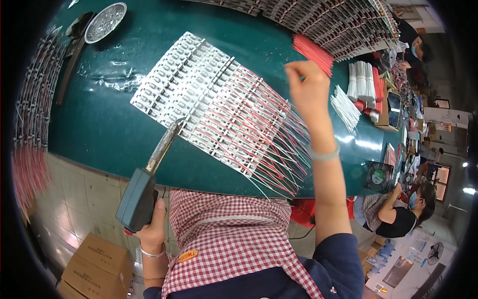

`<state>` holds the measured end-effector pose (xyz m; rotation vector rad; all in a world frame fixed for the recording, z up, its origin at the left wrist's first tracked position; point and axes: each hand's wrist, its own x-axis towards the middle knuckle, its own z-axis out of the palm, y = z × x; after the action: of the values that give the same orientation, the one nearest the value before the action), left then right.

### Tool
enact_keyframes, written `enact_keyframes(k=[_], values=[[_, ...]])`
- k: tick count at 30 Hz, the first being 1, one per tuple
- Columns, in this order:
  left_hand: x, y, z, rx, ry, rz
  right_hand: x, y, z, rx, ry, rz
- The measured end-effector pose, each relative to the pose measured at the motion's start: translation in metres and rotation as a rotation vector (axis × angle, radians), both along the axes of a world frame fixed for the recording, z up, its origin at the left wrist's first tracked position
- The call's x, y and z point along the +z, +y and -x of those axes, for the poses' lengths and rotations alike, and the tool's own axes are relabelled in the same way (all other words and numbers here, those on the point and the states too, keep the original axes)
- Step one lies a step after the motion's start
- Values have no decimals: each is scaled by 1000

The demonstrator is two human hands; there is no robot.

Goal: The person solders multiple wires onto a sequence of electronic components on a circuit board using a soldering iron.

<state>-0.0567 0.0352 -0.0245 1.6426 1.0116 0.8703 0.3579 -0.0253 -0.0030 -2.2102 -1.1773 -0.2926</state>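
Observation:
My left hand (pixel 153 226) is closed round the handle of a blue-grey soldering gun (pixel 135 197). The gun's metal tip reaches the near edge of a panel of small white circuit boards (pixel 167 82) on the green table. Red and white wires (pixel 279 144) fan out from the panel's right part toward the table's front edge. Above the panel's far right side, my right hand (pixel 309 89) is raised with thumb and fingertips pinched together; whether a wire is between them cannot be made out. Just beyond it lies a pile of loose red wires (pixel 314 54).
White wires (pixel 344 108) and tied white bundles (pixel 362 82) lie at right. Stacked board panels (pixel 338 22) line the back; wired panels (pixel 35 99) hang at far left. A metal dish (pixel 105 23) sits back left. Cardboard boxes (pixel 97 266) are on the floor. People work at right.

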Motion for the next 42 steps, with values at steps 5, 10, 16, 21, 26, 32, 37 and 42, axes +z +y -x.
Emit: enact_keyframes(k=[5,10,16,21,26,32,37,42], values=[[-2,1,-1,-23,-7,16,-44,-6,-104,-161,-193,59],[-2,-2,2,11,-4,5,-60,4,-119,-193,-191,46],[-1,-2,0,-1,-10,7,-58,1,-117,-229,-234,55],[-2,-1,2,-32,14,-27,-51,0,-112,-226,-236,75],[-5,-2,6,-30,-10,-32,-49,-1,-112,-189,-237,120],[-2,-2,4,-2,-2,-27,-46,-5,-114,-161,-213,160],[1,-3,6,18,-18,11,-52,-2,-117,-101,-190,164],[4,-2,5,36,-22,13,-53,-2,-127,-23,-198,202]])
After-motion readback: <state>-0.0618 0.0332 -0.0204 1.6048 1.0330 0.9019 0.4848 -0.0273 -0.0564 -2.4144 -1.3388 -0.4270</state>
